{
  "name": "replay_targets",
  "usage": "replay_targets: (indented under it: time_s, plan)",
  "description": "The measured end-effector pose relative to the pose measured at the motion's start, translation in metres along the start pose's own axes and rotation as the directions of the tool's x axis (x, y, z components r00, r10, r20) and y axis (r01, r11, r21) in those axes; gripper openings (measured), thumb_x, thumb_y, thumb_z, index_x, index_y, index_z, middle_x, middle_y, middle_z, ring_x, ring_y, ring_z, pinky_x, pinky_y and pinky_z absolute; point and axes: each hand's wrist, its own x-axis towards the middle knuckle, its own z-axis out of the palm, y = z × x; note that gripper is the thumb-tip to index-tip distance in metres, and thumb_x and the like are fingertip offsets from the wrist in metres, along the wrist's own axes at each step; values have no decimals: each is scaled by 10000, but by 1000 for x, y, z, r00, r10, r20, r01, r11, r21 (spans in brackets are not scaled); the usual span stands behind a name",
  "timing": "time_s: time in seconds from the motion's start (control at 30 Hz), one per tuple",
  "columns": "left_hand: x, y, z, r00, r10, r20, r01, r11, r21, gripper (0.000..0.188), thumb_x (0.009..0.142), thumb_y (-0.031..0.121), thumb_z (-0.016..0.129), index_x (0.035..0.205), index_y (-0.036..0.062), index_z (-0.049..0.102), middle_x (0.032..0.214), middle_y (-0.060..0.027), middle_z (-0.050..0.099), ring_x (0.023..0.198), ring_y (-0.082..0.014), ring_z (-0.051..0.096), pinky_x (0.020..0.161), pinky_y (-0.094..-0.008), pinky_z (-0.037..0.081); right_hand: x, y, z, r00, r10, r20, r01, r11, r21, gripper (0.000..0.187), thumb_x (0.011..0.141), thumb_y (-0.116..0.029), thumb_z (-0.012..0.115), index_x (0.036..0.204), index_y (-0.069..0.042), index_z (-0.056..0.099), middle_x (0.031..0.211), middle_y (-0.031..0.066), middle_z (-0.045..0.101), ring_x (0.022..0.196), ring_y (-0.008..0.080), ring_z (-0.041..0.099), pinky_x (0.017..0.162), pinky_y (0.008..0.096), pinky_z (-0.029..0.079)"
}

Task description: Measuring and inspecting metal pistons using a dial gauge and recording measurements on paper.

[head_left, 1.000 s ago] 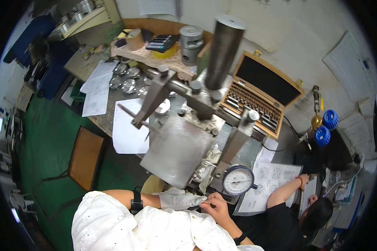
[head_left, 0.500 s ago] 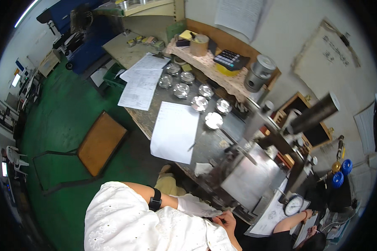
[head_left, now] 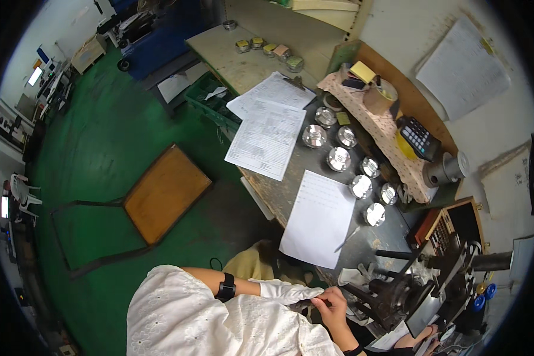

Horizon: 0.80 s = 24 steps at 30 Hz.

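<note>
A white glove (head_left: 270, 290) covers my left hand (head_left: 288, 293), which stretches out in front of my body at the lower middle. My bare right hand (head_left: 334, 307) comes up from the lower edge and pinches the glove's fabric at the fingertip end. The gloved fingers look extended, though partly hidden by my right hand. Both hands are close to the workbench's near edge, below a handwritten sheet (head_left: 317, 219). Beyond that sheet stand several shiny round metal parts (head_left: 339, 159), like pistons.
Printed sheets (head_left: 267, 139) and a clipboard lie farther along the bench. A shelf holds a tape roll (head_left: 380, 97) and a calculator (head_left: 419, 137). A dark metal fixture (head_left: 397, 296) stands at right, near another person's arm (head_left: 418, 338). A brown-seated chair (head_left: 166, 196) is at left.
The view has turned left, so the bench and its things sit farther right and lower in the picture. My right hand still pinches the glove on my left.
</note>
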Motion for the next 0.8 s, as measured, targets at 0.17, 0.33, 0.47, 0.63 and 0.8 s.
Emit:
replay_targets:
  time_s: [0.17, 0.33, 0.47, 0.63, 0.8]
  plan:
    - [-17, -31, -14, 967, 250, -45, -246, 966, 75, 546, 974, 346, 421, 1456, 134, 275, 1253, -190, 519, 1143, -306, 512, 955, -339, 403, 22, -4, 18, 980, 181, 76, -195, 941, 278, 115, 750, -41, 755, 777, 16, 660, 783, 46, 567, 725, 129, 540, 631, 235, 428]
    - [-27, -10, -34, 981, 181, -72, -192, 963, -190, 479, 972, 460, 403, 1225, 81, 549, 925, -95, 600, 804, -216, 539, 744, -351, 429, 28, -6, 20, 842, 423, 336, -538, 595, 597, 93, 837, -67, 682, 829, 22, 655, 698, 21, 540, 625, 103, 501, 546, 240, 387]
    - [-34, 4, -50, 985, 109, 132, -130, 979, 159, 462, 987, 369, 362, 1368, 112, 403, 1119, -140, 601, 915, -272, 599, 776, -378, 461, 25, -14, 23, 714, 497, 492, -700, 496, 514, 105, 874, -76, 638, 864, 27, 654, 573, 19, 523, 469, 70, 419, 447, 219, 312]
    - [-24, -24, -48, 960, 154, 233, -242, 877, 416, 435, 995, 258, 314, 1419, 162, 327, 1259, -157, 550, 1033, -351, 589, 834, -405, 466, 26, -33, 24, 676, 532, 511, -735, 429, 525, 102, 872, -58, 627, 835, 35, 647, 562, 23, 547, 403, 70, 401, 392, 205, 287]
    - [-23, -50, -42, 940, 250, 231, -337, 782, 525, 528, 956, 268, 374, 1463, 277, 225, 1154, -145, 595, 778, -358, 628, 601, -453, 463, 23, -38, 26, 686, 548, 479, -727, 484, 488, 140, 878, -67, 623, 772, 24, 631, 578, 61, 606, 424, 92, 498, 411, 214, 377]
